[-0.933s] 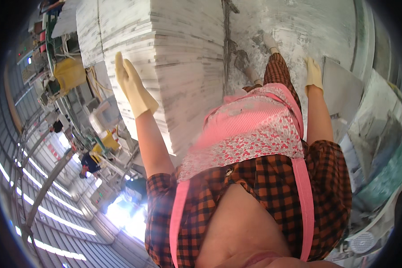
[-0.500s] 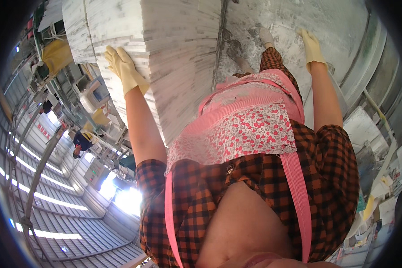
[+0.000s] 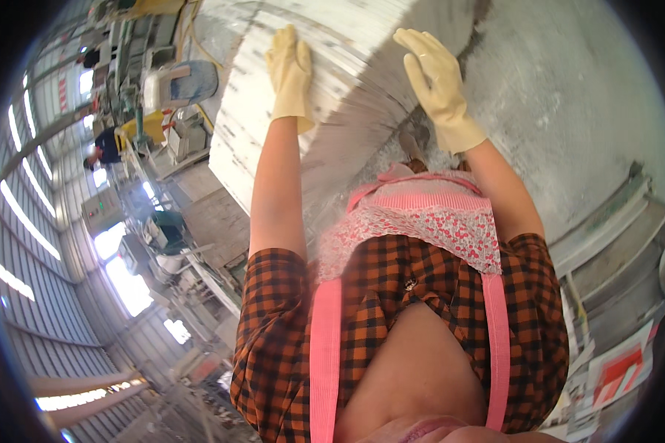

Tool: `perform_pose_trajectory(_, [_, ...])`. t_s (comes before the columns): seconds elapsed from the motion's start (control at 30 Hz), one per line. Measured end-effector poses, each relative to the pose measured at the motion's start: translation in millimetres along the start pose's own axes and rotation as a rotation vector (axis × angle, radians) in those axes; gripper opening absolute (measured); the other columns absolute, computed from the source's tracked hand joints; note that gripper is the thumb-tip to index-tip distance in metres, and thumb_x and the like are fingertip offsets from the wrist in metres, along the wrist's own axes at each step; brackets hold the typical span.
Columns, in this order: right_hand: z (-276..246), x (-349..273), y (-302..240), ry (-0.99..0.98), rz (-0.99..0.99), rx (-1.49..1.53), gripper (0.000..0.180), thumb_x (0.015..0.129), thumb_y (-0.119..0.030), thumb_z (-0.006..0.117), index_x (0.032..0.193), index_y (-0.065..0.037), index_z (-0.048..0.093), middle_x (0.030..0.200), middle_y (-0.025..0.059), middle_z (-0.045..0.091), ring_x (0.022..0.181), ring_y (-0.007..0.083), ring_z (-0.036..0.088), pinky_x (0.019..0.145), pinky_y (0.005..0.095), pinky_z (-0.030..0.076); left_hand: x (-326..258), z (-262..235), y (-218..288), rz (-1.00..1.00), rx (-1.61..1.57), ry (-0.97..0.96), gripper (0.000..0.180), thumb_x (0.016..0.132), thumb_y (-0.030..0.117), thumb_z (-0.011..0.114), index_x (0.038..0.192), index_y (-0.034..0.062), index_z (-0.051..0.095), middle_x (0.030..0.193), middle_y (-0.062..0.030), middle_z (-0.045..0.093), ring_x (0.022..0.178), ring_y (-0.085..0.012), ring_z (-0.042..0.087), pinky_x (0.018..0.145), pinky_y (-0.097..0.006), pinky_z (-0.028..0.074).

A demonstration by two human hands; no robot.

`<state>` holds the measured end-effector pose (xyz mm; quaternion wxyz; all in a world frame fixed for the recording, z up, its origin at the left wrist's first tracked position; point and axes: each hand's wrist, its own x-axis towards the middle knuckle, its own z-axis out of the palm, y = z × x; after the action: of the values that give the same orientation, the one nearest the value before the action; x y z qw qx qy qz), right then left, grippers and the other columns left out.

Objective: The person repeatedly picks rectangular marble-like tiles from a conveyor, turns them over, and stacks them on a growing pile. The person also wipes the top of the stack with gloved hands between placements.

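Observation:
A big stack of thin white slabs or sheets (image 3: 236, 111) with grey streaks stands in front of me, its layered side facing right. My left hand (image 3: 290, 70), in a pale yellow rubber glove, lies on its upper face with the fingers stretched out. My right hand (image 3: 437, 88), gloved the same way, is raised by the right side of the stack. Its fingers are straight and its thumb stands apart, with nothing held. Whether it touches the slabs I cannot tell. A pink flowered apron (image 3: 414, 221) covers my front.
Whitish, dusty floor (image 3: 554, 96) spreads to the right, bordered by metal rails (image 3: 606, 229). Beyond the stack on the left are a blue and white seat-like thing (image 3: 192, 81), machinery and a grey control box (image 3: 102, 210). Another person (image 3: 109, 148) in dark clothing is farther off.
My right hand has come in from the far right to beside the stack. My left hand stays on the slabs, at a different spot. The whole view has turned.

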<state>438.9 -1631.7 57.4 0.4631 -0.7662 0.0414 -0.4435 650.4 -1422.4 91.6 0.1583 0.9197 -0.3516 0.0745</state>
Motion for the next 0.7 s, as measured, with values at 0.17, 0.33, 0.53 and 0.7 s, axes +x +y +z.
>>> perform_pose_trajectory(0.17, [61, 32, -37, 0.009, -0.048, -0.055, 0.032, 0.093, -0.012, 0.059, 0.121, 0.002, 0.065, 0.114, 0.0184, 0.068, 0.113, 0.0362, 0.061, 0.106, 0.051, 0.039, 15, -24, -65, -0.457, -0.459, 0.202, 0.045, 0.095, 0.031, 0.053, 0.13, 0.0037, 0.058, 0.127, -0.0213, 0.06, 0.117, -0.035, 0.058, 0.103, -0.045, 0.042])
perform_pose_trajectory(0.33, [89, 27, -40, 0.004, -0.004, -0.208, 0.033, 0.093, -0.011, 0.061, 0.123, 0.001, 0.066, 0.112, 0.0152, 0.069, 0.112, 0.0317, 0.061, 0.108, 0.0507, 0.034, 58, -33, -125, -0.397, 0.01, 0.354, 0.048, 0.089, 0.032, 0.056, 0.121, -0.0033, 0.06, 0.122, -0.0222, 0.062, 0.115, -0.037, 0.057, 0.099, -0.045, 0.043])
perform_pose_trajectory(0.53, [88, 28, -39, -0.087, 0.007, -0.338, 0.033, 0.092, -0.009, 0.061, 0.123, 0.001, 0.066, 0.115, 0.0119, 0.069, 0.114, 0.0284, 0.06, 0.107, 0.0482, 0.033, 137, -9, -125, -0.239, 0.08, 0.343, 0.046, 0.091, 0.031, 0.048, 0.12, -0.0022, 0.061, 0.123, -0.0205, 0.063, 0.123, -0.0371, 0.051, 0.106, -0.053, 0.034])
perform_pose_trajectory(0.7, [86, 28, -38, -0.154, 0.053, -0.35, 0.035, 0.091, -0.009, 0.062, 0.124, 0.0, 0.065, 0.119, 0.0095, 0.069, 0.117, 0.0272, 0.058, 0.109, 0.0476, 0.031, 178, 16, -113, -0.048, 0.23, 0.286, 0.052, 0.1, 0.029, 0.044, 0.143, -0.0003, 0.047, 0.145, -0.0247, 0.048, 0.139, -0.0402, 0.039, 0.118, -0.055, 0.021])
